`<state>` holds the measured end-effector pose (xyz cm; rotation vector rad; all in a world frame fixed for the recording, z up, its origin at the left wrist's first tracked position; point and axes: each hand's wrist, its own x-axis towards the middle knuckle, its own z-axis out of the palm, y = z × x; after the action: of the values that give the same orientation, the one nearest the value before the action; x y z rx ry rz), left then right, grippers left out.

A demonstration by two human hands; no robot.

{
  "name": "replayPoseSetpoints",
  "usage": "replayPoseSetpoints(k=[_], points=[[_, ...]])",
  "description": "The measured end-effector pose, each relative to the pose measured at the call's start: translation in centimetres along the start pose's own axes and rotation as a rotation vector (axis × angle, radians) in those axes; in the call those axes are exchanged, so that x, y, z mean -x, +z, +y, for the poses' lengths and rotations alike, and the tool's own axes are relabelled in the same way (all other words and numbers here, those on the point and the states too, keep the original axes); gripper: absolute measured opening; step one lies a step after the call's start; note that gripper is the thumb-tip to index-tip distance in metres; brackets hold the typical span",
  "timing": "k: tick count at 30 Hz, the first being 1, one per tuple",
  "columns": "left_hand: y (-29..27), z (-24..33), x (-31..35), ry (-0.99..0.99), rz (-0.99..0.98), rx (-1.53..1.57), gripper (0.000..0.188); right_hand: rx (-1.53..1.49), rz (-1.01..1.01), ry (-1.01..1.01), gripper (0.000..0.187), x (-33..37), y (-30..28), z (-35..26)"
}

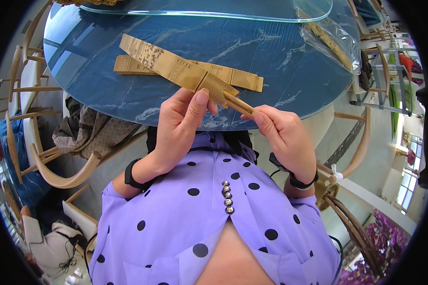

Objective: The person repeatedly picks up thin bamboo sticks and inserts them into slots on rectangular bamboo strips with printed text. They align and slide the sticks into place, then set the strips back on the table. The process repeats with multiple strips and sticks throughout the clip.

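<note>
My left hand [178,126] pinches a long tan cardboard strip [169,64] at its near, patterned end, thumb on top. The strip slants up and to the left over the blue table [271,57]. My right hand [283,130] grips a narrow folded tan piece [238,103] that meets the strip's near end between my two hands. A second flat tan cardboard strip [238,78] lies on the table under the held one, running left to right. Both wrists wear dark bands.
A glass sheet [214,10] covers the far part of the marbled blue table. A clear plastic bag [330,38] with tan pieces lies at the right. Wooden chairs [57,166] surround the table; one at the left holds a brown cloth [88,130].
</note>
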<state>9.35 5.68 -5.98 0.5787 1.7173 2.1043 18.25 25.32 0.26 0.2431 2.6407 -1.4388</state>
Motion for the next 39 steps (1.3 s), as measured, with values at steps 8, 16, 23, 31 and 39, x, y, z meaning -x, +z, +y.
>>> replayPoseSetpoints(k=[8, 16, 23, 31, 39], points=[[0.0, 3.1, -0.5, 0.124, 0.118, 0.134, 0.03, -0.079, 0.042, -0.097, 0.035, -0.3, 3.2, -1.8], [-0.2, 2.4, -0.5, 0.087, 0.09, 0.139, 0.022, -0.073, 0.023, -0.093, 0.032, -1.0, 3.5, -1.7], [-2.6, 3.7, -1.9, 0.27, 0.352, 0.144, 0.025, 0.028, 0.101, -0.218, 0.028, 0.3, 2.5, -0.5], [-3.4, 3.0, -2.0, 0.238, 0.364, 0.202, 0.03, 0.499, 0.369, -0.462, 0.032, 2.8, 1.5, 3.9], [-2.4, 2.5, -2.0, 0.079, 0.259, 0.179, 0.036, 0.395, 0.392, -0.444, 0.031, 3.0, 3.3, 4.5]])
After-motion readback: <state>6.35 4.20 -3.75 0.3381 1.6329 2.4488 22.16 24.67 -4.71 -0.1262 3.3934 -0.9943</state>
